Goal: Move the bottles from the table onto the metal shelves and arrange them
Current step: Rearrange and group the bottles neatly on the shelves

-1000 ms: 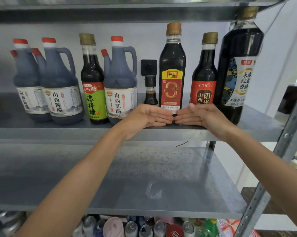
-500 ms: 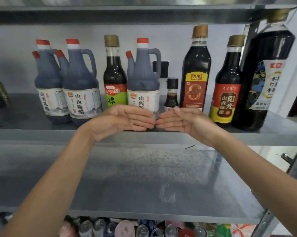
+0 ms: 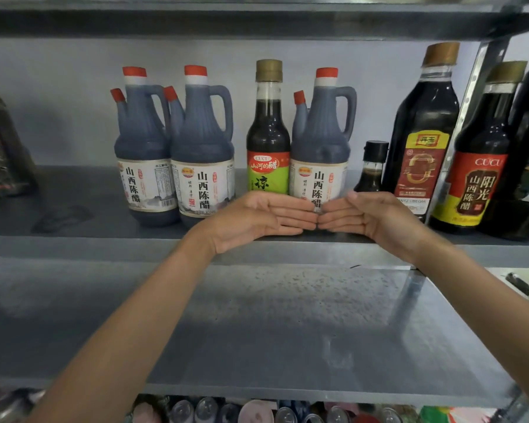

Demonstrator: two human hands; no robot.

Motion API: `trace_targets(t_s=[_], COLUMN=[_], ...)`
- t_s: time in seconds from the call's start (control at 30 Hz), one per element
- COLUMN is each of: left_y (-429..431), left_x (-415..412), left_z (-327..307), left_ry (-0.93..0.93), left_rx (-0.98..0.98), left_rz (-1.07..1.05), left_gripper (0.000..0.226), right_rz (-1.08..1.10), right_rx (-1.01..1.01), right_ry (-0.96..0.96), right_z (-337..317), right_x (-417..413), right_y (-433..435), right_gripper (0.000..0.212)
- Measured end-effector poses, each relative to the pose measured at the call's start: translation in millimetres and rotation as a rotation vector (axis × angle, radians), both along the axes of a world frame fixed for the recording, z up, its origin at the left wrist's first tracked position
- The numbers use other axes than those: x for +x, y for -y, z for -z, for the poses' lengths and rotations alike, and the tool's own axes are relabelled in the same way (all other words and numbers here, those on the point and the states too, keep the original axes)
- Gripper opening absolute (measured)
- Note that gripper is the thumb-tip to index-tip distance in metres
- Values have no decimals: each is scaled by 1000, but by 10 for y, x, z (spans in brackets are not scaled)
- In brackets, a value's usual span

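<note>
A row of dark vinegar bottles stands on the upper metal shelf (image 3: 74,239). From the left: two red-capped jugs (image 3: 144,154) (image 3: 203,157), a green-labelled bottle (image 3: 268,132), a third jug (image 3: 321,141), a small black-capped bottle (image 3: 371,169), a tall bottle with a red and yellow label (image 3: 422,132) and a red-labelled CUCU bottle (image 3: 479,154). My left hand (image 3: 257,219) and my right hand (image 3: 367,216) are flat, palms toward me, fingertips meeting in front of the third jug's base. Neither hand holds anything.
A bare metal shelf (image 3: 257,331) lies below my arms. Under it are several cans (image 3: 257,412). A very large dark bottle (image 3: 528,166) stands at the far right behind a shelf upright (image 3: 467,117). A dark packet (image 3: 1,154) sits at the far left.
Both hands, still flat and fingertip to fingertip, have slid left along the shelf front, from the tall red and yellow labelled bottle to the third jug. The view has shifted left too.
</note>
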State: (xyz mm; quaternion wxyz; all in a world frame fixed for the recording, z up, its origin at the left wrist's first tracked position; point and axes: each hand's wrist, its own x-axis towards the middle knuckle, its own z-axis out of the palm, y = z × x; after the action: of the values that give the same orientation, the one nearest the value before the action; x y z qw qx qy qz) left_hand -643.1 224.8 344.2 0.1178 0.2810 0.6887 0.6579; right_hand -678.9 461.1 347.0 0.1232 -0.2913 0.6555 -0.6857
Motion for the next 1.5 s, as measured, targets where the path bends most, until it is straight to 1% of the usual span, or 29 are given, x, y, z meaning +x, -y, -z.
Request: trace_targets(t_s=[0.07,0.17,0.33,0.4,0.57,0.73,0.87,1.0,1.13,1.17,1.23,1.3,1.37,1.4,1.43,1.47,1.5], left_y=[66,257,623,817,1195,1241,1221,1169,1156,1130,1050,945,824,752,673,571,473], left_x=[10,74,248,297,308,243,174,136,190,228,340,454,568,613,620,639,621], left_z=[-1,-11,-51,-83,-93,-83,-72,-25,-41,-42,1,145,412,560,705,794,898], left_ry=[-19,-53,-119,-111,-16,-6,15,-15,-41,-69,-194,-412,-682,-846,-991,-1071,-1097], left_rx=[-16,-26,-108,-93,19,30,41,9,-48,-79,-169,-350,-605,-756,-899,-1050,-1167], left_rz=[24,31,42,59,82,129,106,87,47,11,-118,-356,-613,-711,-767,-818,-886], left_gripper=[51,47,46,46,46,47,46,48,43,39,32,32,43,49,56,67,78], right_rz=[0,-58,-102,-126,-147,-114,-88,-37,-14,5,60,165,323,407,479,525,546], right_rx=[4,-10,-49,-48,-40,-19,1,-7,39,78,189,324,470,545,603,667,737], right_ry=[4,16,16,22,16,12,7,1,-44,-93,-280,-585,-930,-1071,-1178,-1246,-1282], right_z=[-10,-7,26,26,50,37,40,64,76,81,127,269,516,643,761,842,898], right_x=[39,111,181,199,236,217,214,214,246,266,343,431,488,500,503,500,487], right_y=[22,180,568,684,1045,1239,1256,1263,1259,1254,1227,1124,913,768,619,498,415], right_gripper=[44,40,38,37,36,39,41,32,30,30,27,24,32,37,41,45,50])
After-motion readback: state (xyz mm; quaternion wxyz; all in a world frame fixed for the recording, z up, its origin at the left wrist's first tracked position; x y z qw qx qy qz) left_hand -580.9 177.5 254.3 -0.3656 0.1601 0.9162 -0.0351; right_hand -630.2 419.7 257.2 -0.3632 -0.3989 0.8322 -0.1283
